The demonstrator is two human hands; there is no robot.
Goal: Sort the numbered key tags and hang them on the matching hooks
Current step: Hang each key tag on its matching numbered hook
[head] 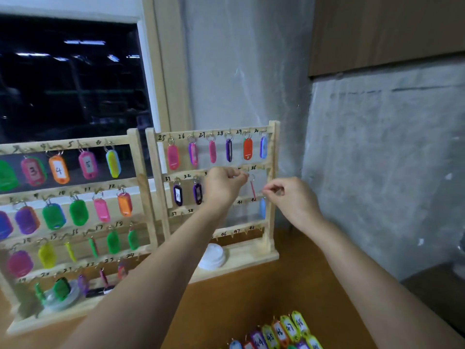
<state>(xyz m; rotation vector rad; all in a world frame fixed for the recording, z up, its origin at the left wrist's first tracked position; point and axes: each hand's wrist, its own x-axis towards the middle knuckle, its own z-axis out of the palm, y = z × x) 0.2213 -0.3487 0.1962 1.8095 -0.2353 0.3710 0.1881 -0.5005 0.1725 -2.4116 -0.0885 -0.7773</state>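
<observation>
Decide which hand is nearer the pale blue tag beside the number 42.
Right. The right hand is just above and right of the pale blue tag; the left hand, pinching the red tag by its ring, is farther up-left.

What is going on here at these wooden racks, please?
A person is hanging numbered key tags on wooden hook racks. At the right rack, on the 31-36 row, the left hand pinches the ring of a pink tag seen edge-on by label 36. The right hand pinches close beside it, on what is unclear. On the table lie loose tags numbered in the forties.
</observation>
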